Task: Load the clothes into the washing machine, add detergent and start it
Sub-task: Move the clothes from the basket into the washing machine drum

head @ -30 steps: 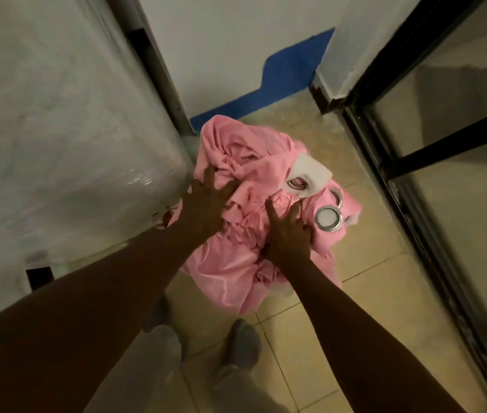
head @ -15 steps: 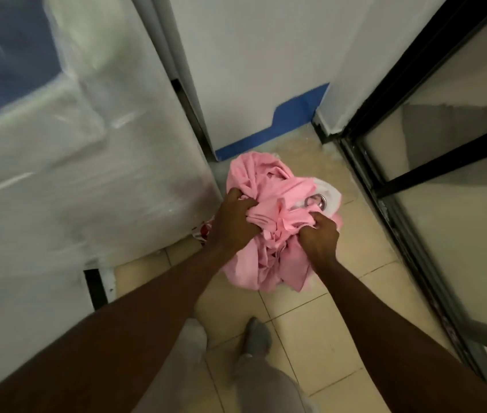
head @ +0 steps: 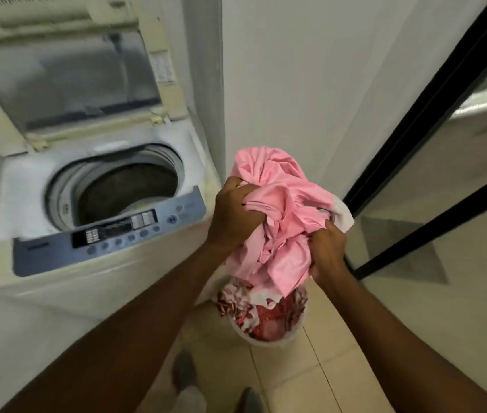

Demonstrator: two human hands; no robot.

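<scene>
My left hand [head: 236, 217] and right hand [head: 327, 253] clench the bunched pink cloth [head: 281, 201], right of the open white top-loading washing machine [head: 87, 283]; panel lettering unreadable.

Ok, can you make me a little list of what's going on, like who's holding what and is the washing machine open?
left hand: grips the pink cloth
right hand: grips the pink cloth too, lower down
pink cloth: bunched up, held over the basket
basket: on the floor, red and white clothes inside
washing machine: lid up, drum open
drum contents: too dark and blurred to tell
detergent: none in view
</scene>
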